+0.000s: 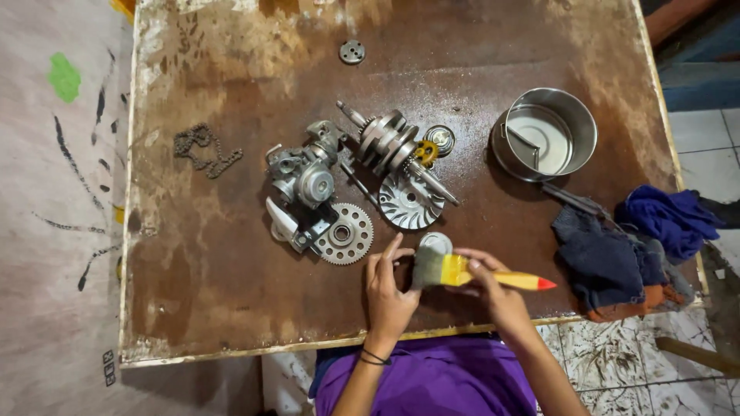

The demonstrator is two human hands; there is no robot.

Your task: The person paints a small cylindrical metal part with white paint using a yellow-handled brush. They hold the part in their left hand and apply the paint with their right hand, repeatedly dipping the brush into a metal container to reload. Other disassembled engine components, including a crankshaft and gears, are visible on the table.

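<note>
My right hand (497, 293) grips a yellow paintbrush (462, 271) with a red tip on its handle; the bristles point left. My left hand (388, 286) rests beside the bristles, fingers touching a small round metal disc (437, 241) that is partly hidden behind the brush. Just beyond lie engine parts: a toothed sprocket (344, 233), a finned pulley plate (408, 203), a crankshaft (388, 142) with a small yellow piece on it, and a carburettor-like casting (304, 173).
The worn brown table (231, 262) also carries a chain (203, 149) at left, a small round disc (352, 52) at the far side, a steel pot (546, 135) at right, and blue and dark rags (632, 239) near the right edge.
</note>
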